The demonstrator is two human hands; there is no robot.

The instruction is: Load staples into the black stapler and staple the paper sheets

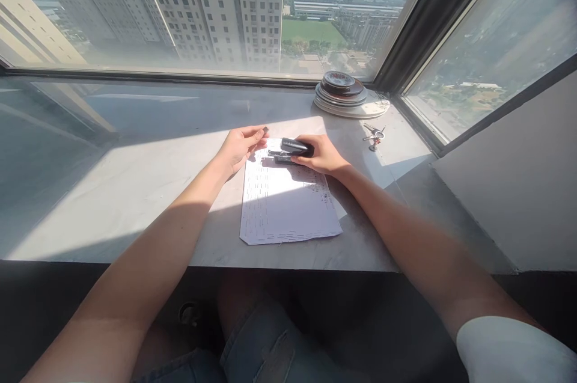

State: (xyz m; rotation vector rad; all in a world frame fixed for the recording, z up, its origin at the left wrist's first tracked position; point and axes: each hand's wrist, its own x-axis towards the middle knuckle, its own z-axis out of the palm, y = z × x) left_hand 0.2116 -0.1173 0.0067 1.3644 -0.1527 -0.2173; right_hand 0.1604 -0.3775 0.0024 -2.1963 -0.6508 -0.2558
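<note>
My right hand [323, 154] grips a black stapler [294, 146] from its right end. The stapler's top is swung up from its base, its jaws pointing left, over the far part of a white sheet of paper [291, 211]. Rows of short dark dashes, which look like staples, run along the paper's edges. To the left, my left hand [237, 147] pinches a small dark piece [265, 130] between thumb and fingertips, just above the paper's far left corner. That piece is too small to name for certain.
The paper lies on a pale stone windowsill [148, 202], partly sunlit. A stack of plates or discs [341, 97] stands at the back right by the window frame. Nearer sits a small metal burner-like object [374, 136]. Window glass rises behind and at the right.
</note>
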